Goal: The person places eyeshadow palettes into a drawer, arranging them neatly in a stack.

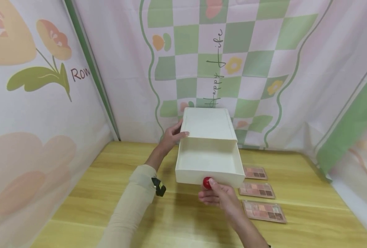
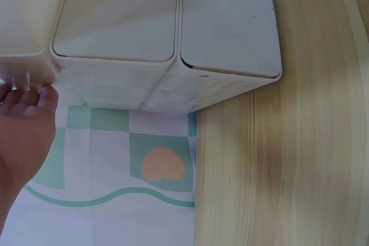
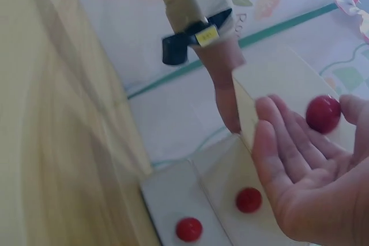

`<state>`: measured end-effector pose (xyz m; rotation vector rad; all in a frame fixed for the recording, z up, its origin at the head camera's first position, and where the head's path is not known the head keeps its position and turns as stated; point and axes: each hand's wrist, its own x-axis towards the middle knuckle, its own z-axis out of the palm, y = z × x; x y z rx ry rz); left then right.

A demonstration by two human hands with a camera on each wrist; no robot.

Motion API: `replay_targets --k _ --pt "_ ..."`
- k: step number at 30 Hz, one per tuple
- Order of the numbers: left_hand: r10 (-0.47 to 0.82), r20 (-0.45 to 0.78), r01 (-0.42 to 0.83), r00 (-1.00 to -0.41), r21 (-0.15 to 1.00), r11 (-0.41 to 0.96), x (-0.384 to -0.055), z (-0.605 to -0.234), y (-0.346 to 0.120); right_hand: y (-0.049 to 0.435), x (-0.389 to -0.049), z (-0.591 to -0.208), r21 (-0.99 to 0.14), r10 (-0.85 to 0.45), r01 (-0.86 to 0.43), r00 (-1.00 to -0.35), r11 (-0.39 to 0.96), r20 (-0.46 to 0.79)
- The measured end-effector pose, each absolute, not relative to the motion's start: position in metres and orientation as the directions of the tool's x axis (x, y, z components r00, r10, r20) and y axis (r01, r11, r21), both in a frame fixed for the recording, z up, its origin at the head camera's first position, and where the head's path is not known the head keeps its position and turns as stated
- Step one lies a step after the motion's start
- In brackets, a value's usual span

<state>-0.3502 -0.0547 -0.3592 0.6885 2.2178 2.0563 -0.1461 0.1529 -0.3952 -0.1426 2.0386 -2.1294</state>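
Observation:
A stack of white drawer boxes [image 1: 208, 124] stands against the back curtain. Its top drawer [image 1: 191, 175] is pulled out, and its visible inside is bare. My right hand [image 1: 223, 198] pinches the red round knob [image 1: 206, 183] on that drawer's front with thumb and index finger; the other fingers lie below it. My left hand [image 1: 172, 137] rests against the left side of the top box, thumb over its upper edge. The left wrist view shows two lower drawer fronts [image 2: 118, 15] closed. Two more red knobs [image 3: 248, 200] appear below in the right wrist view.
Three eyeshadow palettes [image 1: 264, 210] lie in a column on the wooden table [image 1: 109, 193], right of the drawers. Printed curtains [image 1: 124, 69] enclose the table at the back and on both sides. A black band with a small device [image 1: 159, 187] sits on the left wrist.

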Motion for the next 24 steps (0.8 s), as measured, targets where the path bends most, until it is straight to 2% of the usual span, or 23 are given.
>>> replay_targets --k 5,11,16,24 --pt "0.339 0.269 0.293 -0.901 0.956 0.022 -0.35 -0.36 -0.055 0.165 -0.148 -0.393 -0.998 -0.332 -0.017 -0.943 0.057 -0.003" --pt "0.342 0.259 0.285 -0.903 0.958 0.029 -0.35 -0.36 -0.055 0.182 -0.146 -0.393 -0.988 -0.427 -0.078 -0.904 0.133 0.014" --pt "0.329 0.263 0.288 -0.907 0.957 0.029 -0.351 -0.36 -0.056 0.203 -0.146 -0.393 -0.98 -0.52 -0.157 -0.851 0.125 0.07" --pt "0.331 0.268 0.289 -0.905 0.957 0.015 -0.351 -0.361 -0.056 0.249 -0.144 -0.394 -0.951 -0.581 -0.293 -0.793 0.104 0.181"
